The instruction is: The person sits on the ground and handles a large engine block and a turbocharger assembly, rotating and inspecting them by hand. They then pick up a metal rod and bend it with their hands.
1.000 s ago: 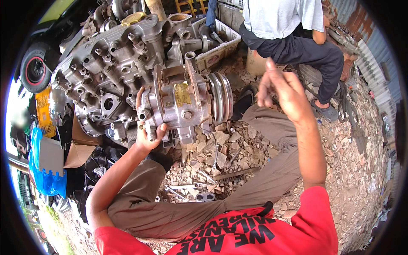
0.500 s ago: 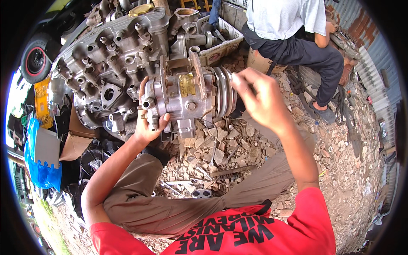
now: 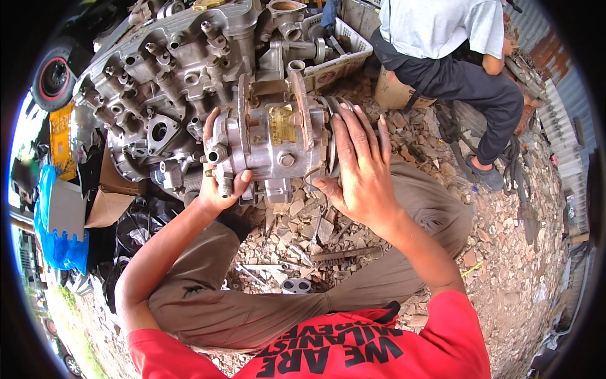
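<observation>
A metal compressor (image 3: 262, 148) with a yellow label and two upright lugs is in front of me, beside a large engine. My left hand (image 3: 218, 183) is closed round its left end, thumb below and fingers beside the two pipe stubs. On its right end is a grooved pulley (image 3: 333, 151), mostly hidden by my right hand (image 3: 366, 167). That hand lies against the pulley with fingers stretched and slightly spread, its thumb apart underneath. Whether the compressor rests on anything below cannot be made out.
The engine (image 3: 170, 82) fills the upper left. A white crate (image 3: 344, 63) of parts stands behind. At the upper right a person (image 3: 442, 38) sits nearby. Between my legs, wrenches (image 3: 252, 276) and a two-hole metal part (image 3: 295, 286) lie on broken stone. Cardboard (image 3: 112, 201) is at left.
My right hand, earlier raised with curled fingers at the pulley's right edge, has moved left and opened out against the pulley. My left hand keeps its hold. The view has shifted slightly.
</observation>
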Available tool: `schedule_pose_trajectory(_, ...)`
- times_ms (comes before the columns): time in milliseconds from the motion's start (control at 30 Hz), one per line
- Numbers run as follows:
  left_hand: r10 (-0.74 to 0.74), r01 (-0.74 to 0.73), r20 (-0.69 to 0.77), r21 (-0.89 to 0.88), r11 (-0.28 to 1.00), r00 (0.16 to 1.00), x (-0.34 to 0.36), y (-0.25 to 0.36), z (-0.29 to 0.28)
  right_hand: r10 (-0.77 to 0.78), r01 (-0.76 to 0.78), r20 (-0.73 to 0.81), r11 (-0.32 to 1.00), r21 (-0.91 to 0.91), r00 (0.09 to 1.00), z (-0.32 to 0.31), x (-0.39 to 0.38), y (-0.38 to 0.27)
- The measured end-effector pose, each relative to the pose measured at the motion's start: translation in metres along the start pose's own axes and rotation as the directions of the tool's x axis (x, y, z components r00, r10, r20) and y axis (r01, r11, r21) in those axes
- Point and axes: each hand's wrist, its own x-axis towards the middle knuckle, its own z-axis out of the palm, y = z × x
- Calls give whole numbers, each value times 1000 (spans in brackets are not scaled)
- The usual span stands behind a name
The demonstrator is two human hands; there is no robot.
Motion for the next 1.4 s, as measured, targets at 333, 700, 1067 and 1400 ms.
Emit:
schedule_pose_trajectory(333, -167, 172, 95, -39, 984, 981, -2, 2, -6, 14, -14, -44, 1000, -2, 999, 15, 13, 12)
schedule_pose_trajectory(700, -98, 95, 104, 27, 995, 990, -11, -12, -6, 91, -93, 25, 993, 78, 996, 23, -54, -15)
schedule_pose_trajectory(1067, -226, 242, 182, -71, 968, 957, 3, 6, -7, 367, -575, 445, 471, 669, 817, 46, 175, 144)
schedule_pose_trajectory(1400, -106, 129, 131, -179, 975, 986, 4, 5, -10, 330, -721, 651, 446, 531, 684, 45, 104, 74)
